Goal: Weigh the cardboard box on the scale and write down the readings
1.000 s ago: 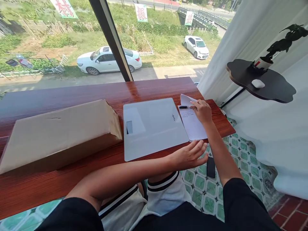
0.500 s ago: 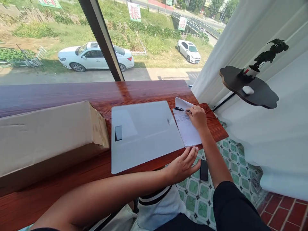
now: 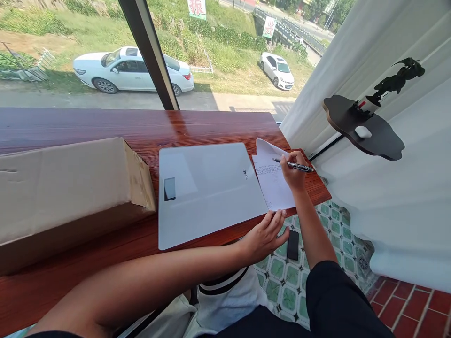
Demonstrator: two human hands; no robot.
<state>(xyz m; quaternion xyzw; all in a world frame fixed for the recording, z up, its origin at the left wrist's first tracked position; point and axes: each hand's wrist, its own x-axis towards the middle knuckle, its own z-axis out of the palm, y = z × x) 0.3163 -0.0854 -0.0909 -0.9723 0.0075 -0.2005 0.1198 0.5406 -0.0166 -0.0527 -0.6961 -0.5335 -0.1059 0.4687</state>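
A dark pen (image 3: 299,166) is gripped in my right hand (image 3: 293,171), its tip pointing left above the paper (image 3: 276,188). The paper carries a few rows of small handwriting near its upper part, and its top sheet curls up at the far edge. My left hand (image 3: 262,237) lies at the table's front edge with fingers stretched, the fingertips by the paper's lower edge; it holds nothing. Left of the paper, a large light-grey flat board (image 3: 211,192) with a small dark rectangle on it lies on the table.
A long cardboard box (image 3: 66,188) occupies the left of the reddish wooden table (image 3: 218,123). Below the table's edge, a dark phone-like slab (image 3: 292,244) shows against the tiled floor. At right, a small dark shelf (image 3: 382,141) bears a potted plant (image 3: 369,103) and a white mouse-shaped object (image 3: 363,132).
The pen, earlier lying across the top of the paper with my right fingers at its end, is now turned and held in my right hand. My left hand is nearly unchanged.
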